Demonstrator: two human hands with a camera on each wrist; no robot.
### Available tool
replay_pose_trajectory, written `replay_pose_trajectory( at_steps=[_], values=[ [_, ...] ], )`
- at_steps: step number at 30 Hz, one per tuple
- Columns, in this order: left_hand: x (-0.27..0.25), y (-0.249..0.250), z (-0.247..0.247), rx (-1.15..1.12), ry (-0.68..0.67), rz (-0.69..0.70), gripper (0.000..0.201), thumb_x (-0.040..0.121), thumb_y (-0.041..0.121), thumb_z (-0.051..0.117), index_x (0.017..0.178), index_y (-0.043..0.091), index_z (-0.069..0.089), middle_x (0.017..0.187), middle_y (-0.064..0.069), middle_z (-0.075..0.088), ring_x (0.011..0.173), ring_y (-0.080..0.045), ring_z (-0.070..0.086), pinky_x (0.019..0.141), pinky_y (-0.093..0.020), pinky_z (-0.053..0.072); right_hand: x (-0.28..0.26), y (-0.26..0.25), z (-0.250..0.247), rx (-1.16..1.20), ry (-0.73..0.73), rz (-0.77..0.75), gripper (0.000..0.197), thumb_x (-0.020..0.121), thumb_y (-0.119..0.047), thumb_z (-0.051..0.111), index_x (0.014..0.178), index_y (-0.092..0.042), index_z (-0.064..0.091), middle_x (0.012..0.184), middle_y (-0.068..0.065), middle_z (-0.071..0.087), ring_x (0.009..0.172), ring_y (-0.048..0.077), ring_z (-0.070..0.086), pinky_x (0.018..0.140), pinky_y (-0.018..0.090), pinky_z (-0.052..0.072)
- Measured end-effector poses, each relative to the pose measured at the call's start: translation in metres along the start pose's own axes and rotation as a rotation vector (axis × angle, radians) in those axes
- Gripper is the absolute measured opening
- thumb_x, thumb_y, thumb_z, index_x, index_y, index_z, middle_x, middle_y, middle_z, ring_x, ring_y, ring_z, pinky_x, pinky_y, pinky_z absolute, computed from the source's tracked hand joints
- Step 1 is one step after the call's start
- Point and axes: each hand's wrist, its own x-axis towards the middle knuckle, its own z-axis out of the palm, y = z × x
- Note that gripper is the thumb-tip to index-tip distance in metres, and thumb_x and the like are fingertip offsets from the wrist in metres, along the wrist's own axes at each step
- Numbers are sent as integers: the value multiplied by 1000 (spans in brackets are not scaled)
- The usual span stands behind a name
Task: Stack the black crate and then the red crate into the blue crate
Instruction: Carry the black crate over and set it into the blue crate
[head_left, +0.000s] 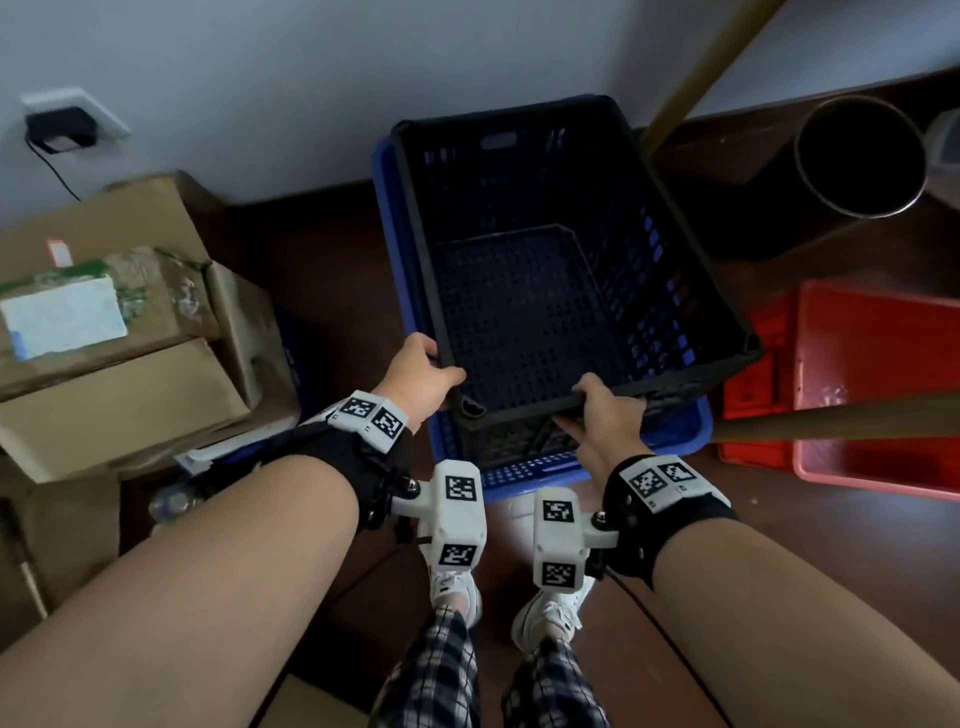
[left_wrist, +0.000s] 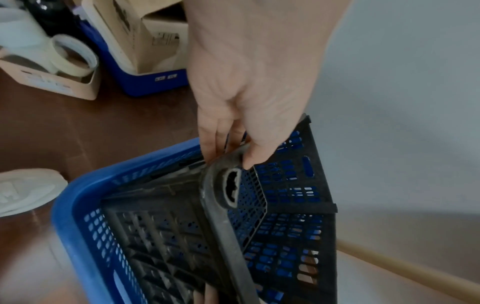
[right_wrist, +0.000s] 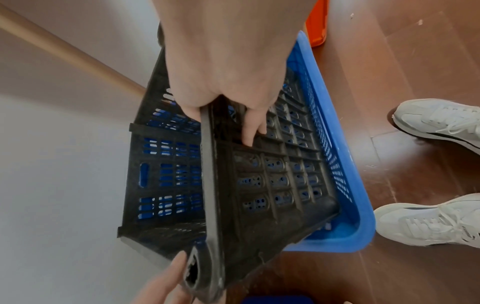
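Note:
The black perforated crate (head_left: 561, 270) sits tilted inside the blue crate (head_left: 685, 431), its near end raised above the blue rim. My left hand (head_left: 421, 376) grips the black crate's near left corner, thumb over the rim (left_wrist: 233, 156). My right hand (head_left: 605, 415) grips the near rim further right, thumb inside and fingers on the outer wall (right_wrist: 233, 115). The black crate (left_wrist: 285, 205) (right_wrist: 246, 174) shows blue crate walls (left_wrist: 78, 216) (right_wrist: 337, 144) around and through its holes. The red crate (head_left: 878, 384) stands on the floor to the right, a corner of the red crate (right_wrist: 317, 22) visible.
Cardboard boxes (head_left: 119, 322) are stacked at left. A dark metal bin (head_left: 862, 156) stands at back right. Two wooden poles (head_left: 831, 421) cross the right side, one over the red crate. My white shoes (head_left: 550, 613) stand just before the blue crate. The wall is behind.

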Motion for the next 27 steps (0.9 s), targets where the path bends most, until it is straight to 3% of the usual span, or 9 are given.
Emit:
replay_pose_trajectory(
  at_steps=[4, 7, 9, 12, 17, 19, 22, 25, 27],
  values=[
    [26, -5, 14, -39, 9, 31, 25, 90, 10, 62, 103, 14, 41, 95, -8, 56, 100, -35, 62, 91, -50, 54, 32, -4, 0, -13, -77, 54, 66, 88, -7, 64, 146, -13, 34, 119, 18, 58, 84, 24, 63, 68, 39, 61],
    [50, -18, 22, -41, 19, -6, 23, 91, 10, 61, 86, 21, 41, 93, -11, 53, 93, -33, 61, 89, -54, 53, 51, -4, 0, -115, -134, 104, 43, 91, -8, 64, 130, -8, 46, 111, 18, 61, 90, 29, 63, 88, 46, 57],
    [66, -33, 28, 18, 19, 6, 20, 91, 10, 60, 93, 15, 40, 91, -10, 52, 90, -30, 58, 87, -52, 51, 63, -1, 3, -226, -125, 126, 22, 92, -3, 61, 111, -4, 51, 115, 22, 60, 96, 32, 60, 96, 45, 53],
    [84, -54, 41, 143, 28, 38, 22, 93, 12, 58, 99, 12, 36, 81, -4, 46, 79, -26, 52, 73, -44, 48, 85, 9, 5, -327, -86, 176, 13, 91, 2, 62, 102, 2, 58, 125, 27, 59, 96, 34, 61, 86, 39, 55],
    [104, -69, 53, 383, 76, 85, 21, 94, 15, 56, 99, 6, 37, 84, -9, 50, 85, -31, 55, 68, -37, 43, 112, 25, 0, -498, -110, 200, 34, 88, -13, 69, 116, 7, 63, 104, 22, 67, 71, 26, 62, 74, 35, 57],
    [108, -74, 56, 590, 115, 87, 28, 93, 22, 57, 106, 1, 44, 99, -18, 58, 100, -37, 58, 72, -39, 43, 118, 29, -2, -562, -128, 215, 39, 93, -20, 64, 122, 5, 60, 100, 21, 69, 68, 24, 62, 64, 31, 59],
    [116, -83, 58, 955, 222, 78, 44, 90, 36, 57, 116, 1, 50, 122, -19, 57, 119, -39, 48, 95, -45, 40, 126, 38, -2, -632, -172, 250, 39, 99, -24, 53, 126, 4, 54, 124, 25, 64, 62, 19, 60, 34, 18, 49],
    [124, -98, 62, 1077, 268, 66, 50, 87, 39, 61, 119, 2, 53, 131, -18, 46, 122, -37, 42, 99, -44, 35, 135, 53, -2, -664, -157, 268, 29, 99, -20, 54, 118, 2, 56, 129, 24, 62, 61, 19, 59, 28, 14, 41],
    [125, -107, 72, 1115, 329, 101, 42, 86, 34, 63, 113, 3, 56, 131, -17, 41, 119, -36, 41, 97, -44, 34, 139, 59, -1, -646, -142, 294, 18, 98, -15, 56, 109, 0, 55, 127, 23, 61, 75, 25, 66, 31, 18, 45]
  ],
)
